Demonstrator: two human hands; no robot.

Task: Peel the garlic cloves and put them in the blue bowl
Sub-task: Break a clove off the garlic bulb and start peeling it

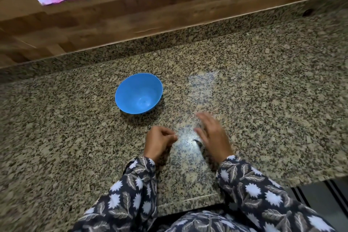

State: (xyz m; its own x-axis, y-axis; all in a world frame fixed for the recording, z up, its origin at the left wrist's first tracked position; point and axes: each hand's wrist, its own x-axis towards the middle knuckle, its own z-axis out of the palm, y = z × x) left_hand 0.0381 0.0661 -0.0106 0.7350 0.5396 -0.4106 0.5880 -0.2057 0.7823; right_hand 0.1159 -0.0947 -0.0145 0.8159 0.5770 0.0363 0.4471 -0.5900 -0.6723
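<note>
Blurring right hand [212, 133], left hand [160, 141] contents hidden

The blue bowl [139, 94] is round and smooth, with a thin rim and a narrower flat bottom. It stands upright, mouth up, on the speckled granite countertop [263, 84], left of centre in the view. Its inner surface shows bare blue down to the bottom, with a faint reflection there. It lies apart from the left hand [159, 141], beyond it. Whether that hand's curled fingers hold a garlic clove cannot be told.
</note>
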